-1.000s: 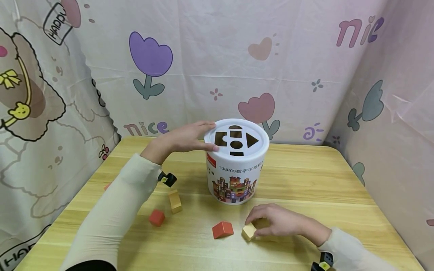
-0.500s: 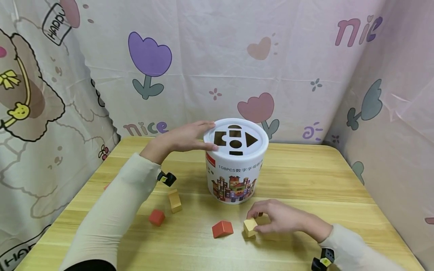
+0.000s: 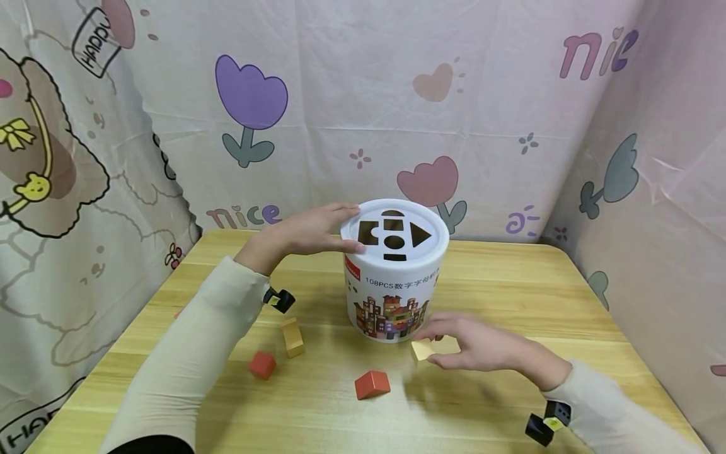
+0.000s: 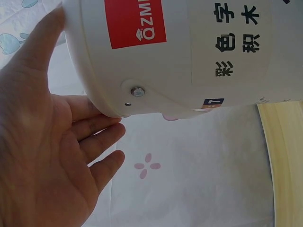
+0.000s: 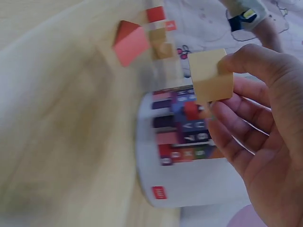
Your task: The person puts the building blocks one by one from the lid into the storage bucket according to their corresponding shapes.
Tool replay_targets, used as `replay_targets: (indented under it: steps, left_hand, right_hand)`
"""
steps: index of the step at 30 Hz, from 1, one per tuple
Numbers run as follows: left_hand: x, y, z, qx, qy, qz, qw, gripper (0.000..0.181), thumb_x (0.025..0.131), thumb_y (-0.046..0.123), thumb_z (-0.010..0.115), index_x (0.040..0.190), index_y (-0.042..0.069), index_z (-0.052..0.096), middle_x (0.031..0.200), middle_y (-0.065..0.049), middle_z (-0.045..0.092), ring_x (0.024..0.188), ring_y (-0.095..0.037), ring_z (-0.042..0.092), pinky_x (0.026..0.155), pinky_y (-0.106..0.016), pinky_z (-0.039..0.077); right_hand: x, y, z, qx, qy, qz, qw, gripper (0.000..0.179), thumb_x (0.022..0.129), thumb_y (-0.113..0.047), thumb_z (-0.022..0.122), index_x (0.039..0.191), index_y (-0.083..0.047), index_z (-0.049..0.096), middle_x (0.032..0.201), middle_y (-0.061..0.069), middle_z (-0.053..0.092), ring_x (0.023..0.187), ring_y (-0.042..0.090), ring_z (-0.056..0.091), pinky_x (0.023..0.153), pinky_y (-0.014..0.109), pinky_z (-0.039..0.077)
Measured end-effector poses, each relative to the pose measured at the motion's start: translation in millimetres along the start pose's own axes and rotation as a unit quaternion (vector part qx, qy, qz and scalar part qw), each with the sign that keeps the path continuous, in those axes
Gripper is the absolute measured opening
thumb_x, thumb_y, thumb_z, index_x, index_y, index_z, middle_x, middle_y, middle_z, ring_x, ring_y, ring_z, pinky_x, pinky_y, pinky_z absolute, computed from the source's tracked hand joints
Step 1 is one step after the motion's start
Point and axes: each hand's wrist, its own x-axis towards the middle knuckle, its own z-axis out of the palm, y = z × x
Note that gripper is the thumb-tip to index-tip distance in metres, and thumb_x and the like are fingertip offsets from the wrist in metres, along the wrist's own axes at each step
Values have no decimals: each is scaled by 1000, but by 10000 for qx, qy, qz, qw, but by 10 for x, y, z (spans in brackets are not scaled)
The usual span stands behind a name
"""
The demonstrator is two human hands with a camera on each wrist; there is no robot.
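Observation:
A white bucket (image 3: 391, 296) with shape-cut holes in its lid (image 3: 420, 255) stands upright on the table. My left hand (image 3: 306, 230) rests against the lid's left rim, its thumb and fingers fairly straight, as the left wrist view shows (image 4: 52, 137). Between thumb and fingers my right hand (image 3: 482, 343) pinches a pale yellow wooden block (image 3: 421, 350), held in front of the bucket's base. The right wrist view shows the block (image 5: 212, 75) with two flat faces toward the camera. A red wooden block (image 3: 372, 384) with a sloping face lies left of the right hand.
Near the left forearm lie a red block (image 3: 263, 365) and a longer yellow block (image 3: 292, 337). Another small red piece (image 3: 178, 313) is mostly hidden behind the left sleeve. A printed cloth (image 3: 340, 94) encloses the wooden table (image 3: 510, 290) at the back and sides.
My right hand has lifted the yellow block off the table and carried it slightly away from me toward the bucket. The left hand has stayed on the rim.

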Motion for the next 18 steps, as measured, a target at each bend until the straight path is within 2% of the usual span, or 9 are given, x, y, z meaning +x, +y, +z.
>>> replay_targets:
  steps: [8,18]
  left_hand:
    - [5,6,6,-21,-17,-39,10000,101,80,74,59,156,16,28,160,-3,24,143,-29,28,113,-55,26]
    - [8,-7,11,-32,-11,-46,10000,101,80,75,59,156,16,28,160,-3,24,143,-29,27,113,-55,26]
  right_hand:
    - [83,-110,-279,-498,336,-401,9974,33,93,-23,69,125,-17,66,124,-1,64,114,15,59,93,36,52]
    - [205,-268,-591,-499,781,-351,9951,36,89,-18,72,124,-13,67,125,-2,64,114,14,59,93,38,52]
